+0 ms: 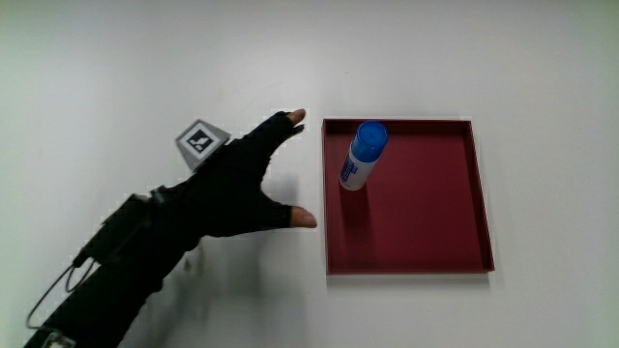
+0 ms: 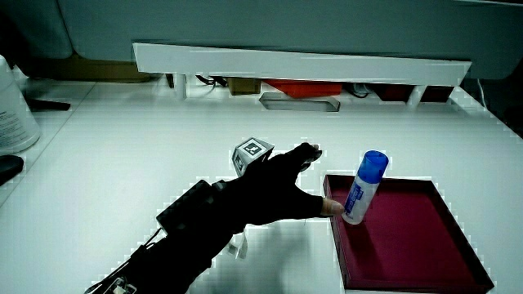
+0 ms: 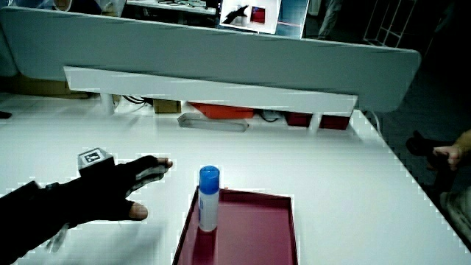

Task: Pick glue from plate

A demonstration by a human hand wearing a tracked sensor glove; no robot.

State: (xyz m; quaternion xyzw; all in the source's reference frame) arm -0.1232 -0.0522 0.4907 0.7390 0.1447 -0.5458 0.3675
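Observation:
A glue stick [image 1: 363, 155] with a white body and blue cap stands upright in a dark red square plate [image 1: 426, 222], near the plate's edge closest to the hand. Both side views show the glue [image 2: 364, 187] [image 3: 208, 197] standing in the plate [image 2: 409, 245] [image 3: 257, 235]. The hand [image 1: 253, 179] in its black glove hovers over the white table just beside the plate, fingers spread and holding nothing. Its thumb and forefinger point toward the glue without touching it. The hand [image 2: 282, 192] [image 3: 118, 191] carries a patterned cube [image 1: 200, 141] on its back.
A low white partition [image 2: 302, 61] runs along the table's end farthest from the person, with a clear tray [image 2: 298, 101] and boxes under it. A white container [image 2: 15, 110] stands at the table's edge in a side view.

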